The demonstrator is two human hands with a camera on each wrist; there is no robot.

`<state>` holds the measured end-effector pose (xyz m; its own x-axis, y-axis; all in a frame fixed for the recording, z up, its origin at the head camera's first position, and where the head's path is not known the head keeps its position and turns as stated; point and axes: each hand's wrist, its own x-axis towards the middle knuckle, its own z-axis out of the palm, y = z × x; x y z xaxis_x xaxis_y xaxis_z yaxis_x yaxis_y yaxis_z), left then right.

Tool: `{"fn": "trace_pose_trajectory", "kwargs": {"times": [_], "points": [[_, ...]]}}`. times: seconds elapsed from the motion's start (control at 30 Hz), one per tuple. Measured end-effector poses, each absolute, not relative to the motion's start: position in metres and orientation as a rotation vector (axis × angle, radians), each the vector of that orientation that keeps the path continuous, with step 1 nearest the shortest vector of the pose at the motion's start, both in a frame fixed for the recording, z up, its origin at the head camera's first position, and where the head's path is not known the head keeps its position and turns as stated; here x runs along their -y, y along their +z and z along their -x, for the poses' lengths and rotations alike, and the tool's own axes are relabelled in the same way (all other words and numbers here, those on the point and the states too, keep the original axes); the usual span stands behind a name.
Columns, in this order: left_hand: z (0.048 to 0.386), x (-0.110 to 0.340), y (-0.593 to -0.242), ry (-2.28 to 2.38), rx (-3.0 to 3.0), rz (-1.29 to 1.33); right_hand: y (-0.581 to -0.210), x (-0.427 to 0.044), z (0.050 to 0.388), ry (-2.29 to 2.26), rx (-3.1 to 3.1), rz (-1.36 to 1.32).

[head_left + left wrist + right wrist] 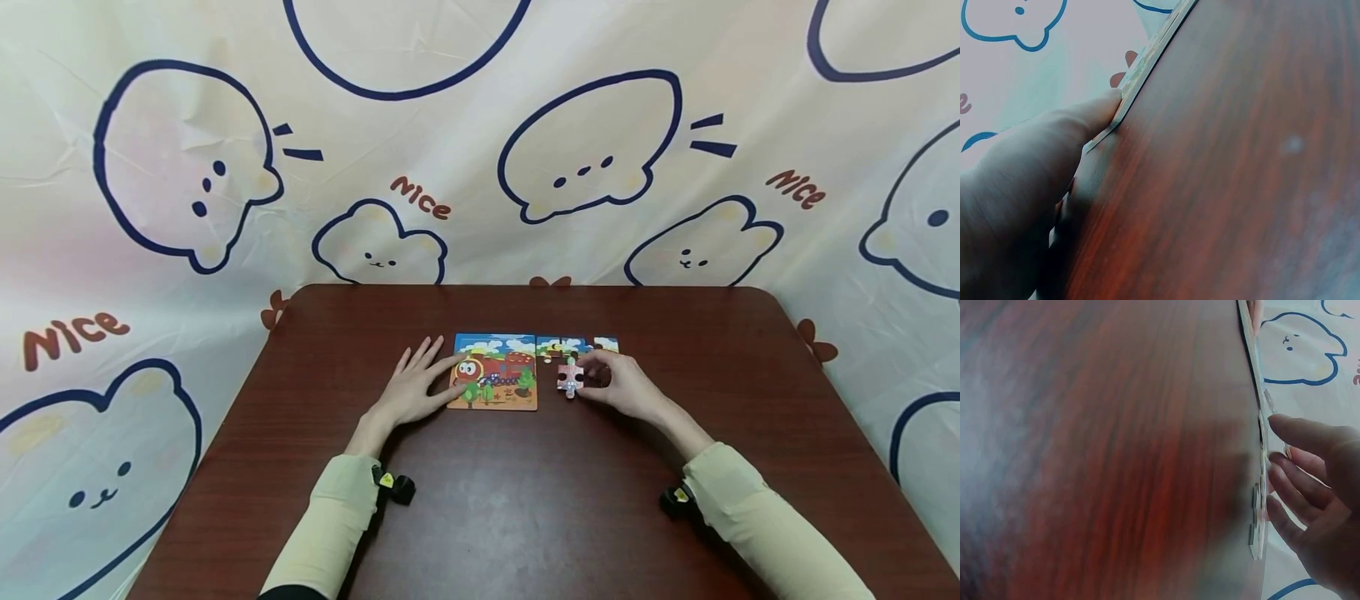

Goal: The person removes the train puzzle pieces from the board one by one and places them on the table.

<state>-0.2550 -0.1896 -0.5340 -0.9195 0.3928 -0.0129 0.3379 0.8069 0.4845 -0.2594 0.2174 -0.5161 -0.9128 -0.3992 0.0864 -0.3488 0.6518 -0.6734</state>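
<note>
A flat picture card (510,398) with a red cartoon train lies near the far side of the table. My left hand (408,390) rests at its left edge with fingers spread, a thumb and fingertip on the card. In the left wrist view, the thumb (1054,140) touches the card's edge. My right hand (626,383) pinches a jigsaw piece (570,380) between thumb and fingers, just right of the card. Behind it runs a row of jigsaw pieces (573,342) with blue sky and clouds, partly hidden by the right hand. In the right wrist view, that hand (1329,481) has bent fingers.
The dark brown wooden table (480,517) extends toward me and to both sides. A pale cloth (465,142) with cartoon outlines hangs behind and beside it. Each wrist wears a small black camera, one (402,490) on the left and one (672,502) on the right.
</note>
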Motion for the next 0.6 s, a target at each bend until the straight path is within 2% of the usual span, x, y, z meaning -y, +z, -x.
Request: {"fn": "trace_pose_trajectory", "kwargs": {"times": [0.27, 0.6], "points": [[0.255, 0.190, -0.536, 0.742, -2.875, -0.584, -0.545, -0.229, 0.274, -0.948, -2.975, 0.761], [0.255, 0.189, -0.534, 0.738, -2.874, -0.586, -0.520, -0.219, 0.264, -0.880, -2.944, 0.636]]}}
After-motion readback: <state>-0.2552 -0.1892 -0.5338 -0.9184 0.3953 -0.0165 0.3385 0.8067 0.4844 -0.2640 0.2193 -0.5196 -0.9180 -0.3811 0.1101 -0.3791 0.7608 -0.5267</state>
